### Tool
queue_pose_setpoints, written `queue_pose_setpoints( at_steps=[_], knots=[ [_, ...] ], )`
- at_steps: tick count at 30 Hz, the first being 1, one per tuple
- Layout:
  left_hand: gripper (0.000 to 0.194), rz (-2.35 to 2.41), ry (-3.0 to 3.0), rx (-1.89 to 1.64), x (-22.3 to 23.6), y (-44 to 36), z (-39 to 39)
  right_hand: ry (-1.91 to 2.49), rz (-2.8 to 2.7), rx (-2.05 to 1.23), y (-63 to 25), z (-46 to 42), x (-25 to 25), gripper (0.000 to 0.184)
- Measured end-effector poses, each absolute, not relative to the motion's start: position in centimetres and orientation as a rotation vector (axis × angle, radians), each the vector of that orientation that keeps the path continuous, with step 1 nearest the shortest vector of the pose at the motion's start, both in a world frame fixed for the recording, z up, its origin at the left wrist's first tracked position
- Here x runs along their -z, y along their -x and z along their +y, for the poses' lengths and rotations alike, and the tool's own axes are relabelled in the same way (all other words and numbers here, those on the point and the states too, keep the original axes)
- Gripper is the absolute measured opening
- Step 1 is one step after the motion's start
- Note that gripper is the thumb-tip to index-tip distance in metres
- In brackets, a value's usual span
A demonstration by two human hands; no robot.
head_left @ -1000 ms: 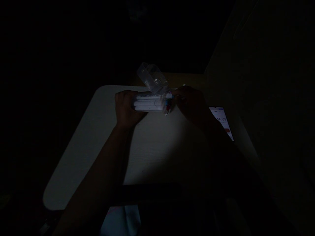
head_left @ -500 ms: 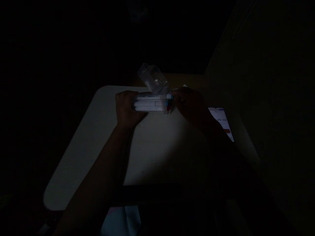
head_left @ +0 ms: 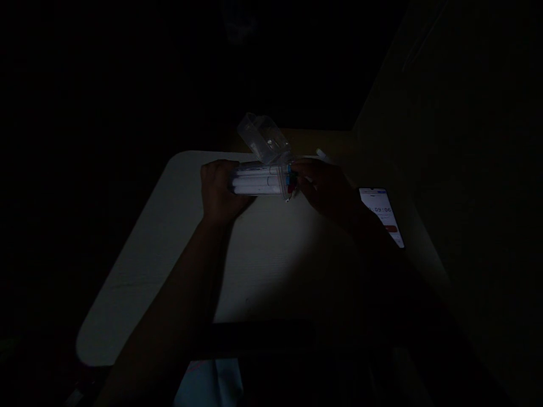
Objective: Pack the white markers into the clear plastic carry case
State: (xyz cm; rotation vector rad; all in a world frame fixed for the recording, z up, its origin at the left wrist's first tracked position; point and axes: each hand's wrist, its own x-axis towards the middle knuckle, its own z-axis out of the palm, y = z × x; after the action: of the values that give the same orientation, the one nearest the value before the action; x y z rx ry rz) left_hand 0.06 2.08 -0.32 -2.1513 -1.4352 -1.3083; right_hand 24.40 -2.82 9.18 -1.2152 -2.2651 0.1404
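In dim light my left hand (head_left: pixel 217 189) is wrapped round the closed end of a clear plastic marker case (head_left: pixel 282 192), which lies sideways above the table. Several white markers (head_left: pixel 254 182) lie inside, their blue and red ends facing right. The case's clear lid (head_left: pixel 263 138) is swung up and back. At the open end is my right hand (head_left: pixel 326 189), its fingertips touching or very near the blue marker end (head_left: pixel 289 168). Its index finger is stretched out, with a gap to the thumb; the other fingers are in shadow.
A pale table (head_left: pixel 139 254) with rounded corners lies beneath my hands. A lit phone (head_left: pixel 379 212) showing a timer lies to the right of my right forearm. Behind my right hand a white, stick-like thing (head_left: pixel 321 153) pokes out. Light-blue cloth (head_left: pixel 210 384) shows below the table's near edge.
The upper blue-ended marker has slid left, deeper into the case. My right hand's fingers have loosened and spread over the open end. My left hand keeps its hold.
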Motion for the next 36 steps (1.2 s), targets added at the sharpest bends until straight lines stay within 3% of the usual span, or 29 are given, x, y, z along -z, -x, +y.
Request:
queue_pose_setpoints(
  at_steps=[9,17,22,27,36],
  knots=[
    [0.049,-1.399,2.095,1.273,0.2,-0.1,2.0,1.303,-2.255,-0.209,-24.4,-2.8,-9.5,0.037],
    [0.048,-1.281,2.084,1.341,-0.2,-0.2,1.8,1.891,-2.065,0.081,-27.8,-0.9,-9.4,0.043],
    [0.047,-1.299,2.083,1.335,-0.3,-0.3,1.7,2.049,-2.108,0.128,-29.4,0.4,-6.0,0.054],
    [0.046,-1.349,2.096,1.319,-0.2,-0.3,1.8,1.908,-2.107,0.138,-29.1,-0.4,-3.3,0.041],
    [0.045,-1.461,2.130,1.276,-0.2,-0.1,1.8,1.831,-2.178,0.103,-28.7,-0.8,-4.1,0.033]
  ],
)
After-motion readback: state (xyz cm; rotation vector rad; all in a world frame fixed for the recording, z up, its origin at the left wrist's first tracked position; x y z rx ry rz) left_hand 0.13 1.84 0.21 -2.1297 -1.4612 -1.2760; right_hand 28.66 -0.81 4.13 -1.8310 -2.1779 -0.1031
